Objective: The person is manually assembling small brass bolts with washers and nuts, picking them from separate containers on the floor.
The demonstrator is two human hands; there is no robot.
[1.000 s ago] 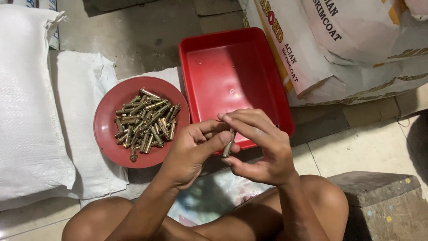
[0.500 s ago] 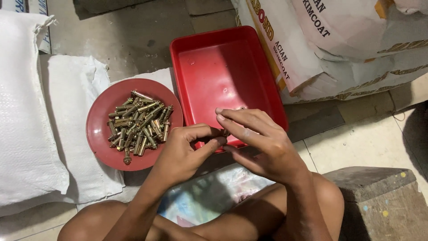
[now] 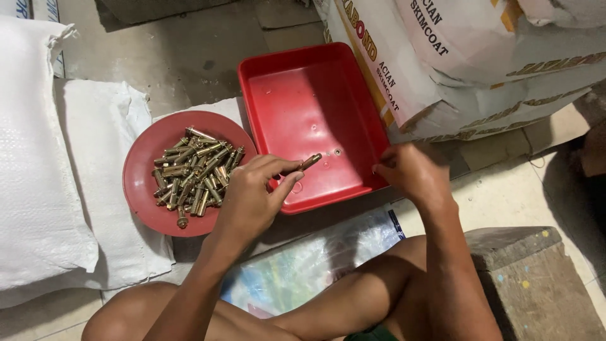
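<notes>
Below, concrete floor bears red tray, white sacks.

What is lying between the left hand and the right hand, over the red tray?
In the head view, only bare red tray floor lies between the left hand and right hand; the brass piece points into it.

Bright red rectangular tray. Darker, duller red round plate. Brassy gold metal pieces heaped there. White woven sacks, fine mesh weave. Cream paper bags with gold stripes. Grey concrete floor. Paint-speckled grey block.
</notes>
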